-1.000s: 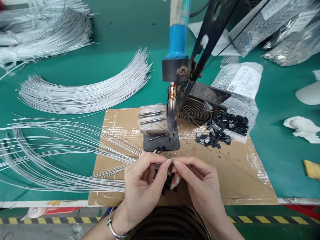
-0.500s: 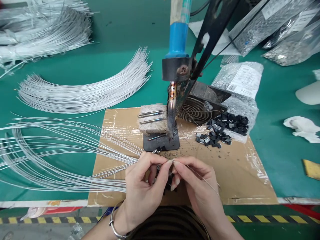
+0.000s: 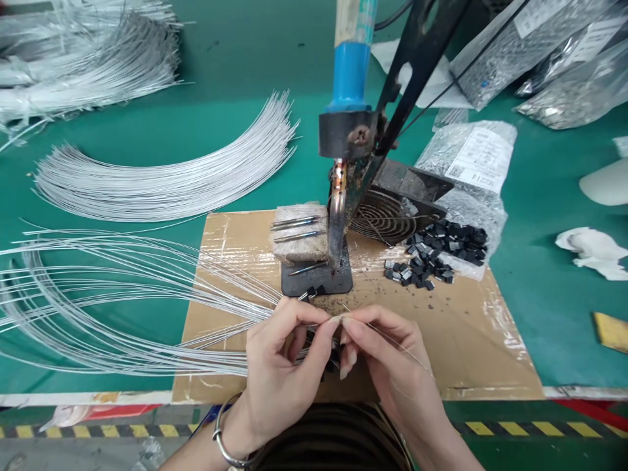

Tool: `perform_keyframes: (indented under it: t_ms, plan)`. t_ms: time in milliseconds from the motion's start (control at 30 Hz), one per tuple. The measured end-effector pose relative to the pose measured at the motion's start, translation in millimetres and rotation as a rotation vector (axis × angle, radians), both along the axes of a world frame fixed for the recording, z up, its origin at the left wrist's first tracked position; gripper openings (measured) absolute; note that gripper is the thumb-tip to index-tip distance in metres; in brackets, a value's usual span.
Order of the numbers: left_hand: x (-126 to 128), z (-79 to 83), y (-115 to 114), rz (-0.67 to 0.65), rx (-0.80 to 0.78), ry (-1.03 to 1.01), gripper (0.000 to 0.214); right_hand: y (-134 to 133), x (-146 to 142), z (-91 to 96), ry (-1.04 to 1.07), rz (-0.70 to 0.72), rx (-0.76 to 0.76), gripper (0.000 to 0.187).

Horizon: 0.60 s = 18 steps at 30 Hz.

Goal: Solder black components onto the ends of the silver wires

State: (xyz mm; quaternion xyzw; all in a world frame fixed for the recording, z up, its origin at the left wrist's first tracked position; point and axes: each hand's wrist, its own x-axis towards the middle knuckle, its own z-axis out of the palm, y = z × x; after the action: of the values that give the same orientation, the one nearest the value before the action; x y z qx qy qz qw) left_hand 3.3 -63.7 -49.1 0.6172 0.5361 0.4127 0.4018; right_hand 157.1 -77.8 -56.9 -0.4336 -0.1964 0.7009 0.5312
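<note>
Above the cardboard sheet (image 3: 466, 353), my left hand (image 3: 289, 366) and my right hand (image 3: 397, 360) meet fingertip to fingertip. Both are closed in a pinch. A thin pale wire (image 3: 387, 338) runs through my right hand and trails back over it. What lies between my left thumb and forefinger is too small and covered to make out. Past my left hand, a spread of loose white wires (image 3: 216, 301) reaches in from the left. Small black connectors (image 3: 314, 292) sit just beyond the fingertips, and more dark pieces show partly beneath my hands.
A soldering iron (image 3: 349, 78) hangs from a black stand above a worn pad (image 3: 299, 252) bearing metal tips. Right of it are a small fan (image 3: 385, 216) and a pile of black connectors (image 3: 432, 255). A curved wire bundle (image 3: 161, 183) lies left; plastic bags (image 3: 481, 157) lie right.
My right hand has shifted very slightly, and the trailing wire with it. Both hands keep their pinch at the same place; nothing else has visibly moved.
</note>
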Motion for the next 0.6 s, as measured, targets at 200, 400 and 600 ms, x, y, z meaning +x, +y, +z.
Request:
perform_keyframes:
  t_ms: [200, 400, 600]
  plan:
    - [1, 2.1, 1, 0.007, -0.020, -0.022, 0.010, -1, 0, 0.1, 0.035, -0.003, -0.012, 0.012]
    - [2, 5.0, 1, 0.018, -0.015, -0.026, 0.011, 0, -3, 7.2, -0.001, -0.031, -0.055, 0.013]
    - [1, 1.9, -2, 0.016, 0.006, -0.007, 0.012, -1, -5, 9.3, -0.017, -0.054, -0.082, 0.014]
